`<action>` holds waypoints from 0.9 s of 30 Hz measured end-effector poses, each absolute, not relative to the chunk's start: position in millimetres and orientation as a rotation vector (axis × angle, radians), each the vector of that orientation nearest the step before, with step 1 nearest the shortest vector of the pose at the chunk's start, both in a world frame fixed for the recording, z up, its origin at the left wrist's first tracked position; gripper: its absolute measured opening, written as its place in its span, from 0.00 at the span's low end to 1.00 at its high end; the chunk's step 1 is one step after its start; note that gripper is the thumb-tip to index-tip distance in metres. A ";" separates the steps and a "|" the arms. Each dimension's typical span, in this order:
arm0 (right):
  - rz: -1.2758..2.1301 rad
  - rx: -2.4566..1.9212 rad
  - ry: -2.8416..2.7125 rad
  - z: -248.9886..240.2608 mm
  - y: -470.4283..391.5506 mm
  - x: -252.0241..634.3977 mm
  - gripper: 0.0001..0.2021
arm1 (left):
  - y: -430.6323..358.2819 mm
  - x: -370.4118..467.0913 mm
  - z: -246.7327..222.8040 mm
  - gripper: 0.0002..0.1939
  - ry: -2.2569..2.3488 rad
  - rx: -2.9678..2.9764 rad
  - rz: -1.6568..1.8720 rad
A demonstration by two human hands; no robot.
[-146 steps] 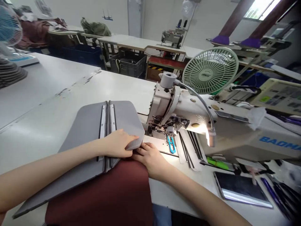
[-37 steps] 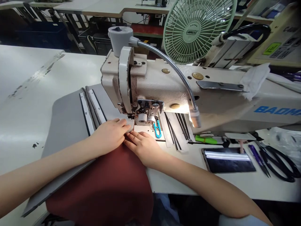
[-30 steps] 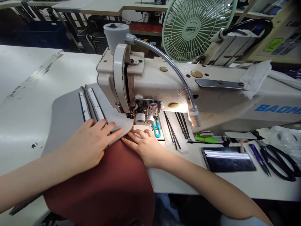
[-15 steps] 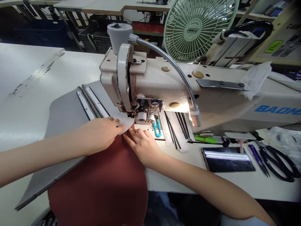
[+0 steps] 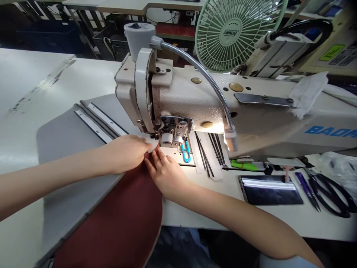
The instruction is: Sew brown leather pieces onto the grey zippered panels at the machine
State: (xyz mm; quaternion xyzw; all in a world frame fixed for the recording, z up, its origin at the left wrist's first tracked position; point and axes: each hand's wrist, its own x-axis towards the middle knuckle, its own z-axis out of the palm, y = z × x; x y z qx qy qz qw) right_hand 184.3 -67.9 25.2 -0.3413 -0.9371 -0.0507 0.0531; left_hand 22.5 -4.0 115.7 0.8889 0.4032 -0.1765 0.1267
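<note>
My left hand [image 5: 126, 154] bends over the smooth grey panel's [image 5: 64, 145] rounded corner, whether pinching I cannot tell; my right hand [image 5: 170, 178], fingers slightly spread, rests on the curved maroon sheet [image 5: 117, 219] underneath, beside the glossy sewing machine [image 5: 181, 96]

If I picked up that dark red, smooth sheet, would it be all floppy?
The dark red, smooth sheet would probably bend easily, since it seems to droop past the edge of the white table. It might not crumple like thin cloth, as no sharp creases show. It's probably not very slippery, because it looks dull.
</note>
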 end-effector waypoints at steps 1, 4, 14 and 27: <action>-0.170 -1.067 -2.821 24.4 -67.6 180.3 0.21 | -4.0 25.5 115.6 0.17 1.173 2.566 -0.561; -0.130 -1.115 -2.771 22.0 -64.6 167.1 0.15 | -3.8 32.5 114.9 0.16 1.221 2.515 -0.654; -0.373 -0.880 -2.687 17.3 -82.7 160.9 0.18 | 1.1 28.5 93.7 0.09 1.367 2.415 -0.475; -0.277 -0.855 -2.774 18.7 -69.1 157.6 0.13 | 10.3 30.3 81.2 0.11 1.424 2.525 -0.432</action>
